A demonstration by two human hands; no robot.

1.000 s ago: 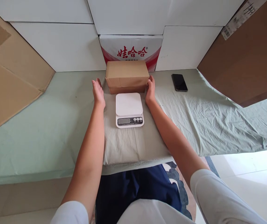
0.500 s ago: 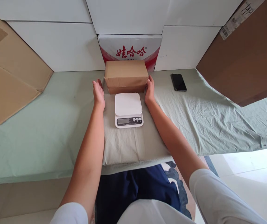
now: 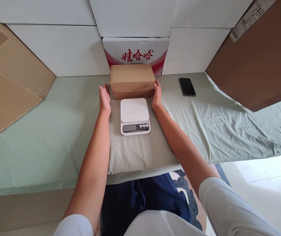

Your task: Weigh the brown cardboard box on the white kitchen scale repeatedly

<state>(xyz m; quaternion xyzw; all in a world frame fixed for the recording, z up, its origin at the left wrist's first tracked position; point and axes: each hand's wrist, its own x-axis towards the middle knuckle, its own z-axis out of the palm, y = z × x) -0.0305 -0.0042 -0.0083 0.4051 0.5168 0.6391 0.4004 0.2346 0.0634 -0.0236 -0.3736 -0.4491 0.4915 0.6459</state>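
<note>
A brown cardboard box (image 3: 132,81) is shown on the green cloth (image 3: 57,131), just behind a white kitchen scale (image 3: 135,116). The left hand (image 3: 104,97) and right hand (image 3: 156,94), open with fingers together, are placed flat at its two ends. The step is judged a two-sided grasp; an even inward squeeze is called for before lifting.
</note>
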